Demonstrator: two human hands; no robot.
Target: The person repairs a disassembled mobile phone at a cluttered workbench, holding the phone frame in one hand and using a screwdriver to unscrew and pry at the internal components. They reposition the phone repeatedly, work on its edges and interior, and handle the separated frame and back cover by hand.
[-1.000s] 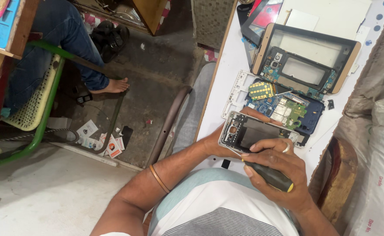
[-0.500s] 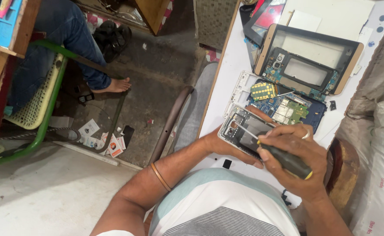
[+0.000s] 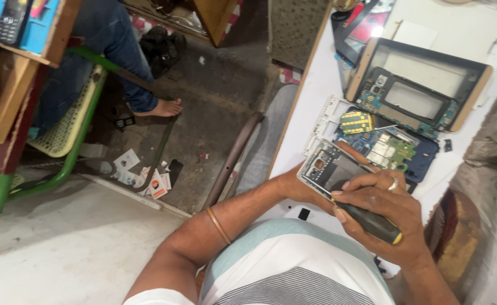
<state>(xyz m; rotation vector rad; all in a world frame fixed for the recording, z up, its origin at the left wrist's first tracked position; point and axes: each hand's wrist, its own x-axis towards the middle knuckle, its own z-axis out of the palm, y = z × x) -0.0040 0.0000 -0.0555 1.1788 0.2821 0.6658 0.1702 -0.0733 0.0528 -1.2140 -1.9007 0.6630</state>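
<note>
Far left of frame: another person's leg and bare foot [image 3: 161, 107] on the floor beside a green-framed chair [image 3: 62, 130]; no part in the work.

Centre: left hand [image 3: 293, 186] comes in from lower left, a bangle [image 3: 218, 225] on the forearm, fingers wrapped under the near edge of an opened phone frame [image 3: 330, 168]. The frame sits at centre-right, at the near edge of the white table [image 3: 316, 96], long axis running upper left to lower right.

Right of that: right hand [image 3: 381, 212] clasped around a dark-handled screwdriver [image 3: 372, 221], yellow end toward lower right, shaft pointing up-left onto the frame's lower edge. Tip probably touching; fingers hide it. The frame lies just up-left of that grip, so the right hand is the nearer working hand.

Beyond, upper right: circuit board [image 3: 387, 148] on a blue back cover, then a larger gold-edged frame [image 3: 418, 90].

Against half a second ago: the right hand sits lower on the frame, and the metal shaft that was visible across it is now covered.
</note>
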